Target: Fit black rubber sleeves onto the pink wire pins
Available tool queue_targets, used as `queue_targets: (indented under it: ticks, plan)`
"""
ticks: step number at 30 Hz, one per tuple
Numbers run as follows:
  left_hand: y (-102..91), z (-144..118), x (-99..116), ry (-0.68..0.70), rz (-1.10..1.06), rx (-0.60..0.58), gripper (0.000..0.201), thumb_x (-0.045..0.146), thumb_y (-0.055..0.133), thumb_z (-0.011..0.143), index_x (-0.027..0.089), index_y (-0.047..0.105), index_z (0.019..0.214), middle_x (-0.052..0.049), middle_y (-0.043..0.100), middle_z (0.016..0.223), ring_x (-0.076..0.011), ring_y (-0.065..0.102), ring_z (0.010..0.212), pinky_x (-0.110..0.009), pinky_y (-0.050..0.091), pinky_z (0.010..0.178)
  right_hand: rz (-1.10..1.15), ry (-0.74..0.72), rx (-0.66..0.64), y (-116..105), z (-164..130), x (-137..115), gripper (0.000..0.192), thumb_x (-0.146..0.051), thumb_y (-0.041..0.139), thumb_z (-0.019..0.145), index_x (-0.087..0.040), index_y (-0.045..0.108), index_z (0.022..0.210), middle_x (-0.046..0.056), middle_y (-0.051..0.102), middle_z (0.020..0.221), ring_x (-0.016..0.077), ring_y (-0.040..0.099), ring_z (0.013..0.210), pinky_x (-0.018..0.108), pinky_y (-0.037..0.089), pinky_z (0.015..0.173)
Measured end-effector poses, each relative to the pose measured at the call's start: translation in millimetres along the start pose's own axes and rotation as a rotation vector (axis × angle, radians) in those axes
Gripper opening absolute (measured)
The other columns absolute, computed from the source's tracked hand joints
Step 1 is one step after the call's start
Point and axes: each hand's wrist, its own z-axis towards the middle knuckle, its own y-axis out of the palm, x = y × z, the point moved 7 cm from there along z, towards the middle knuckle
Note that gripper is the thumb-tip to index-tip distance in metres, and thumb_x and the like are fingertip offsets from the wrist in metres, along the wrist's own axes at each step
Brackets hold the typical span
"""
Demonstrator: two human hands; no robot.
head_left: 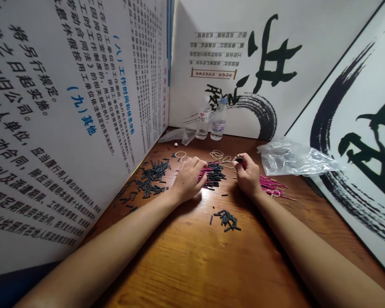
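"Pink, black-ended slim rods [216, 174]: location?"

"Head view: brown wooden table [192, 265], partly behind the left hand [189, 179], fingers half-curled, grip unclear. Right hand [248, 176] pinches a small dark piece [239, 159]."

"Step?"

"Seemingly sleeving rods; next move calls for careful alignment."

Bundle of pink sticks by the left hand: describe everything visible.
The bundle is a pile of thin, straight pink sticks whose ends toward picture right are black and sleeve-like, perhaps plastic or rubber. It lies crosswise on the glossy brown wooden table, its black ends uneven. The left hand hides part of it, with fingers at the pink lengths; grip firmness can't be told.
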Motion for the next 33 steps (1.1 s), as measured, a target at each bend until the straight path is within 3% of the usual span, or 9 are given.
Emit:
queue_targets:
  ticks: [4,11,19,25,33]
  plan:
    - [-4.1,-0.4,4.0,0.008,0.086,0.037,0.019,0.028,0.044,0.092,0.017,0.055,0.103,-0.008,0.057,0.103,-0.0232,0.045,0.098,-0.038,0.036,0.091,0.058,-0.030,-0.119,16.1,-7.6,-13.8,0.007,-0.027,0.053,0.082,-0.020,0.053,0.082,-0.003,0.051,0.062,0.0108,0.041,0.053,0.023,0.033,0.052]
    - [1.6,-0.8,4.4,0.052,0.128,-0.026,0.021,0.028,0.039,0.096,0.017,0.057,0.093,-0.006,0.061,0.093,-0.0214,0.048,0.089,-0.036,0.037,0.081,0.066,-0.060,-0.227,32.7,-18.8,-32.8,0.007,-0.026,0.052,0.083,-0.019,0.054,0.083,-0.006,0.044,0.054,0.0090,0.035,0.047,0.022,0.027,0.046]
    - [5.0,-0.3,4.5,0.034,0.098,-0.056,0.013,0.022,0.043,0.092,0.016,0.055,0.093,-0.006,0.061,0.090,-0.0199,0.052,0.083,-0.033,0.039,0.075,0.061,-0.048,-0.259,36.9,-20.3,-29.0,0.007,-0.025,0.053,0.081,-0.020,0.053,0.085,-0.006,0.043,0.054,0.0093,0.034,0.047,0.022,0.028,0.046]
    - [12.0,-0.6,1.1,-0.049,0.097,-0.158,0.015,0.020,0.038,0.094,0.016,0.052,0.095,-0.007,0.064,0.089,-0.0196,0.056,0.080,-0.033,0.042,0.074,0.008,-0.049,-0.307,42.2,-22.5,-24.3,0.009,-0.024,0.053,0.079,-0.020,0.054,0.087,-0.004,0.051,0.058,0.0110,0.041,0.050,0.023,0.031,0.050]
    - [14.3,0.5,7.2,0.004,0.079,-0.213,0.022,0.020,0.032,0.097,0.016,0.054,0.095,-0.008,0.065,0.092,-0.0204,0.059,0.084,-0.034,0.044,0.077,-0.098,-0.116,-0.392,49.2,-24.4,-26.4,0.012,-0.020,0.051,0.079,-0.020,0.058,0.088,-0.001,0.058,0.063,0.0125,0.047,0.054,0.024,0.033,0.055]
